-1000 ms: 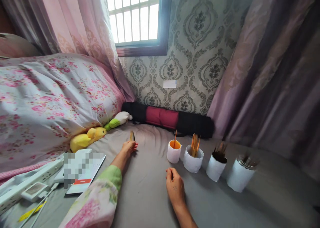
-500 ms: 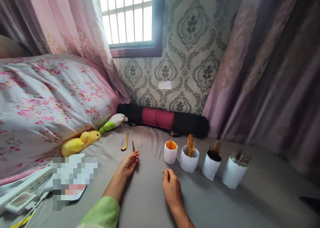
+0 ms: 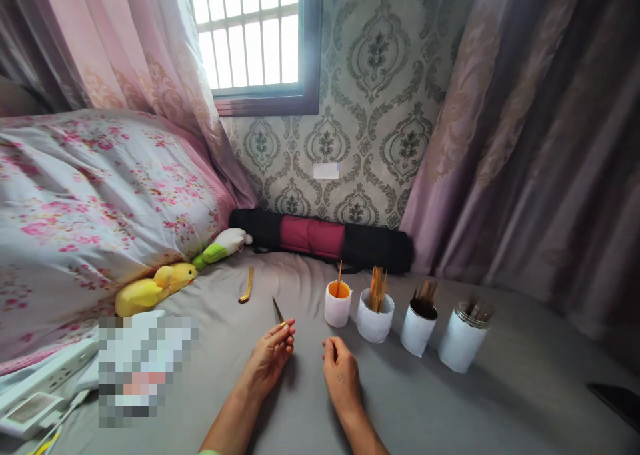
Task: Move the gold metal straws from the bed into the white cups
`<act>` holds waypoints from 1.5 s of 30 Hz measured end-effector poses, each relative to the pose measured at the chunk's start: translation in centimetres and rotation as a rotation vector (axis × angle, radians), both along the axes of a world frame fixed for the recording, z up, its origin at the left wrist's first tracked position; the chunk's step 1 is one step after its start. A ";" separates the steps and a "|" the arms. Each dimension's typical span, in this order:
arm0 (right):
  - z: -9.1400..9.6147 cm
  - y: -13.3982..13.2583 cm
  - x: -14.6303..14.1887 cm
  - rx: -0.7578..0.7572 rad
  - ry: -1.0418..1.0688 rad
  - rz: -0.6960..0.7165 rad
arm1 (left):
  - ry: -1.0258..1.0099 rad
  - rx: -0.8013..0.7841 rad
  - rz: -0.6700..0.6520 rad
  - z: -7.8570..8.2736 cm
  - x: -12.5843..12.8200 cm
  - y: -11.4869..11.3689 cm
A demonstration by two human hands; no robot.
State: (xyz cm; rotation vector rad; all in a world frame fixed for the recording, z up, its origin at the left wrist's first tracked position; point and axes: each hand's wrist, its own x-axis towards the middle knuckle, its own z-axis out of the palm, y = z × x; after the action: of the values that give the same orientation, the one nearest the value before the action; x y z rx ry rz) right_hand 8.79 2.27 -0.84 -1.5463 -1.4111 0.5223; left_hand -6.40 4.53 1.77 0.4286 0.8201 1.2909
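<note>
My left hand (image 3: 273, 355) is closed on a thin, pointed, dark-gold stick-like piece (image 3: 277, 310), which juts up and away from the fingertips. Its exact kind is too small to make out. Just to the right, my right hand (image 3: 341, 373) rests low over the grey sheet with its fingers curled together; whatever is between them, if anything, is hidden. Farther off on the left lies a small bundle of slim golden sticks (image 3: 247, 286). Nearest beyond my right hand is a white-wrapped cup (image 3: 337, 312) with an orange inside and one stick standing in it.
Right of the cup stand a wider white-wrapped pot (image 3: 375, 325) of sticks, a white-wrapped can (image 3: 418, 333) and a white-wrapped jar (image 3: 463, 348). A black-and-red roll bag (image 3: 313, 235) lies by the wall. Leftward are a yellow plush toy (image 3: 145, 294) and a power strip (image 3: 55, 368).
My left hand has moved right and nearer to me, bringing the pointed piece closer to my right hand. The view has shifted slightly; my right hand stays curled in much the same place.
</note>
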 end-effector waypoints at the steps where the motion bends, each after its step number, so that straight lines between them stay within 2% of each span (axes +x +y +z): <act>1: 0.0 0.0 0.0 0.002 0.003 0.000 | 0.005 0.001 -0.010 0.0 0.3 -0.3; 8: 0.0 0.2 0.3 -0.024 0.075 0.057 | 0.092 0.054 -0.092 -0.5 2.0 -2.2; 16: 0.3 0.2 0.5 -0.042 0.276 0.115 | 0.293 0.122 -0.156 -0.4 2.8 -3.9; 25: 0.8 0.2 0.7 -0.137 0.362 0.168 | 0.482 0.221 -0.214 -1.4 3.1 -3.9; 34: 1.3 0.3 0.9 -0.151 0.450 0.187 | 0.635 0.301 -0.174 -1.2 2.9 -4.5; 39: 1.7 0.1 1.0 -0.179 0.498 0.197 | 0.801 0.371 -0.090 -1.1 2.9 -4.8; 45: 2.2 -0.2 0.6 -0.140 0.522 0.210 | 0.993 0.496 0.026 -0.4 2.5 -5.3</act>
State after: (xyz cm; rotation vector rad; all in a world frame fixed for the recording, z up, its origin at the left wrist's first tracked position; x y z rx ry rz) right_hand 9.35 2.03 1.39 -1.2471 -1.1466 1.0856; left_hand -3.90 -0.79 1.35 1.5333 1.3071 1.2764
